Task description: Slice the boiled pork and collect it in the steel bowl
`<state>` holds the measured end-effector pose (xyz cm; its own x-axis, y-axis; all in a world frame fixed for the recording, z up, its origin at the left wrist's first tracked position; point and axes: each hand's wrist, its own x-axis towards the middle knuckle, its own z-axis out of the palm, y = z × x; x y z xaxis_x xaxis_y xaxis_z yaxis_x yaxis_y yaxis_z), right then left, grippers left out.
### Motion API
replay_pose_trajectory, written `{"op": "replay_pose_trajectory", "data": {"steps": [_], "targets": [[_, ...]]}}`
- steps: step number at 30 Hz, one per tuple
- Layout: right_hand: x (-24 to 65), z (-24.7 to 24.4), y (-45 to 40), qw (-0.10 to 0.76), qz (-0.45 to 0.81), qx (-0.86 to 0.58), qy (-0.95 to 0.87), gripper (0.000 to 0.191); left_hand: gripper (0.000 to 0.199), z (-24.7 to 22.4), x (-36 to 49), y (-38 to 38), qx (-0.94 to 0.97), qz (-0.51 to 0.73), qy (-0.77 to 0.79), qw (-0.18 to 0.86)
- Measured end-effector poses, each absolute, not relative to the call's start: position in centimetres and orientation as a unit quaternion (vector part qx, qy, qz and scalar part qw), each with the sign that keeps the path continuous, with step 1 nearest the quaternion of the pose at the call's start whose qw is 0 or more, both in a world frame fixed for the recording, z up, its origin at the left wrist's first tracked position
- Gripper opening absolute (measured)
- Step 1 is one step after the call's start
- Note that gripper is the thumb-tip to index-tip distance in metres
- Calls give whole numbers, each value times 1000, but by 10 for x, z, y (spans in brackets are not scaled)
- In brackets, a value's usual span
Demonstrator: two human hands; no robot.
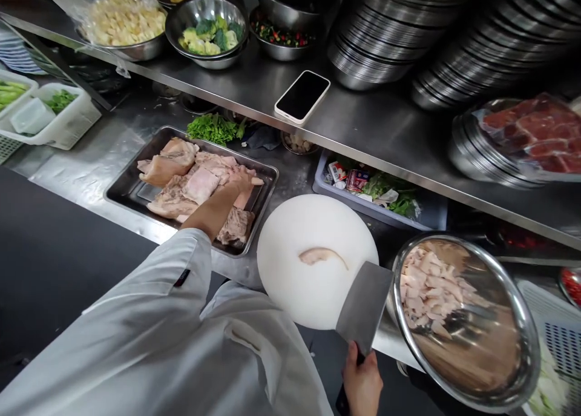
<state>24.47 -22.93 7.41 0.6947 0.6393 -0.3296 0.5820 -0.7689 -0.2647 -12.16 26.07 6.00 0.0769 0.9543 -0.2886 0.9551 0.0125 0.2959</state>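
My left hand (240,178) reaches into a dark metal tray (131,199) and rests on the pale cooked meat pieces (202,184). Its fingers blend with the meat, so their grip is unclear. My right hand (362,381) is closed around the dark handle of a cleaver (365,304). The broad blade overlaps the right front edge of a round white cutting board (290,228). On the board lies one thin curved meat slice (318,256). Right of the cleaver, a large steel bowl (488,367) holds many cut meat slices (429,286).
A steel shelf (254,98) overhangs the counter, bearing a phone (302,96), a broccoli bowl (213,37), stacked steel bowls (372,46) and bagged red meat (535,131). Under it sit leafy greens (213,129) and a grey-blue bin (385,213). White baskets (75,125) stand far left.
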Motion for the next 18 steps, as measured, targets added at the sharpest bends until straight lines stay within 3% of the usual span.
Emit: {"op": "replay_pose_trajectory", "data": {"steps": [9, 13, 18], "targets": [[231, 79, -208, 13, 142, -936, -322, 43, 32, 38, -146, 284, 720, 22, 673, 170], [230, 78, -207, 8, 127, -938, -324, 37, 40, 38, -160, 292, 739, -47, 650, 170], [227, 79, -206, 1, 120, -939, -323, 36, 43, 62, -158, 274, 755, -26, 637, 153]]}}
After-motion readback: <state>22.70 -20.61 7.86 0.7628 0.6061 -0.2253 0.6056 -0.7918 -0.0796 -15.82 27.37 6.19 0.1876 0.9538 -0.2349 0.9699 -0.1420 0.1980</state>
